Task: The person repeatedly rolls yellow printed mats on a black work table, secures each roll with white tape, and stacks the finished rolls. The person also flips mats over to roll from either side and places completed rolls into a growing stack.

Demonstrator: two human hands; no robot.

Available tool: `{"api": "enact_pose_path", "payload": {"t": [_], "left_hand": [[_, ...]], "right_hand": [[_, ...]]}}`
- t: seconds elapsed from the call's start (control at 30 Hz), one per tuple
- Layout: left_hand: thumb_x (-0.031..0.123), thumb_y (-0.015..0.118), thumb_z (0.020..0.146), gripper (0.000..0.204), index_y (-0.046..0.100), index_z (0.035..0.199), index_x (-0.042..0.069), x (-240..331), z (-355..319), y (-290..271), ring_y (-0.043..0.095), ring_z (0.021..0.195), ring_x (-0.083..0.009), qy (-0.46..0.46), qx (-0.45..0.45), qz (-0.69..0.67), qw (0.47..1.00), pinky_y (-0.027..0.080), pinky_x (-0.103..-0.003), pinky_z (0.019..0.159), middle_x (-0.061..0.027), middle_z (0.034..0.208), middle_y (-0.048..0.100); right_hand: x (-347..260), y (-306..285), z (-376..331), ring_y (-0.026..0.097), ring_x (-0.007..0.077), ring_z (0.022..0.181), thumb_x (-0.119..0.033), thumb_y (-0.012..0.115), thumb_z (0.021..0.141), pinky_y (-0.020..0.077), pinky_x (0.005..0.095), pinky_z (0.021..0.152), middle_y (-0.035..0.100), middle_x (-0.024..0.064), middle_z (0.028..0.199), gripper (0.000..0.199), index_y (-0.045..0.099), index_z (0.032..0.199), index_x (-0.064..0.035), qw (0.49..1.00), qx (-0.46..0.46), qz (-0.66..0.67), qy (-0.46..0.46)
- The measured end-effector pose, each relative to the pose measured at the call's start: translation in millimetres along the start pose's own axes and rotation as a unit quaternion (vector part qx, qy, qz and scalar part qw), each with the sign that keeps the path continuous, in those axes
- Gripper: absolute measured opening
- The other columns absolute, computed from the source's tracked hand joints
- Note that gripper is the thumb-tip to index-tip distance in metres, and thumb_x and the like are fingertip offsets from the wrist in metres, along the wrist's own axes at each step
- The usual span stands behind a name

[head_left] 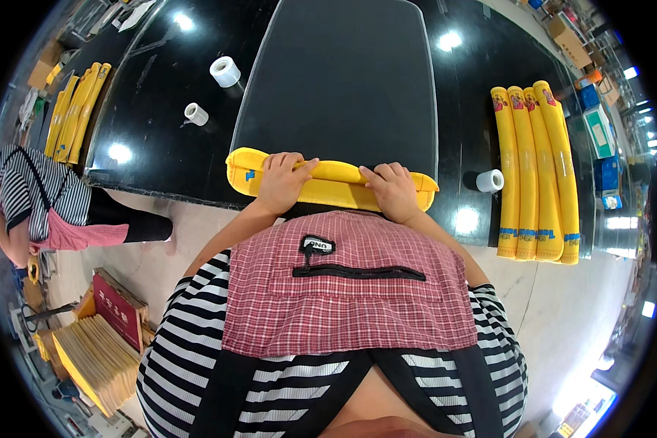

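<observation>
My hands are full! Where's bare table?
Glossy black tabletop is bare left of the dark-grey sheet, below the small white roll, and between the sheet and four long yellow tubes at right, except around another white roll. Crowded: the near edge, where left grip and right grip hold a thick yellow roll.

Lies flat on the worktop [160,109] as a dark, pale-edged sheet [339,84], with a yellow roll [336,190] across its near end.

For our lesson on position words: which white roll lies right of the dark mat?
The white roll beside the rightmost yellow tubes; the other two white rolls lie left of the mat.
</observation>
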State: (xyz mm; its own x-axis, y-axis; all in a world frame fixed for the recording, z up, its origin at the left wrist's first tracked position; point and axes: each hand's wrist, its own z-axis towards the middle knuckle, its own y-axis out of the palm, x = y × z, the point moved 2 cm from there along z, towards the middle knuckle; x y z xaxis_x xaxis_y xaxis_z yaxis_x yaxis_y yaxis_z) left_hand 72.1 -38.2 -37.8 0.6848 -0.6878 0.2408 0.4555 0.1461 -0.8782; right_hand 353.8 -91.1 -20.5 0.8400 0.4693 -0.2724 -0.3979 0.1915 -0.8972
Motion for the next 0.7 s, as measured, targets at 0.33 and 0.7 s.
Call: {"api": "enact_pose_path", "payload": {"t": [0.33,0.7], "left_hand": [[0.022,0.073,0.091,0.026,0.079,0.117,0.022,5.5,-8.9,-6.4,0.055,0.108,-0.0246,-0.022,-0.014,-0.011,1.000,0.036,-0.047,0.101,-0.0042,0.103,0.058],[0.017,0.070,0.091,0.024,0.080,0.112,0.015,3.2,1.7,-5.2,0.057,0.101,-0.0218,0.021,0.004,-0.012,1.000,0.038,-0.043,0.096,-0.0017,0.096,0.060]], "right_hand": [[-7.5,5.7,-1.7,0.060,0.0259,0.095,-0.013,0.071,0.089,0.0525,0.0385,0.086,0.065,0.0050,0.097,0.020,0.081,0.106,-0.0138,0.994,-0.017,0.077,0.082],[-2.9,4.9,2.7,0.060,0.0270,0.093,-0.012,0.072,0.090,0.0516,0.0396,0.086,0.063,0.0047,0.094,0.019,0.080,0.107,-0.0121,0.991,-0.015,0.103,0.084]]}}
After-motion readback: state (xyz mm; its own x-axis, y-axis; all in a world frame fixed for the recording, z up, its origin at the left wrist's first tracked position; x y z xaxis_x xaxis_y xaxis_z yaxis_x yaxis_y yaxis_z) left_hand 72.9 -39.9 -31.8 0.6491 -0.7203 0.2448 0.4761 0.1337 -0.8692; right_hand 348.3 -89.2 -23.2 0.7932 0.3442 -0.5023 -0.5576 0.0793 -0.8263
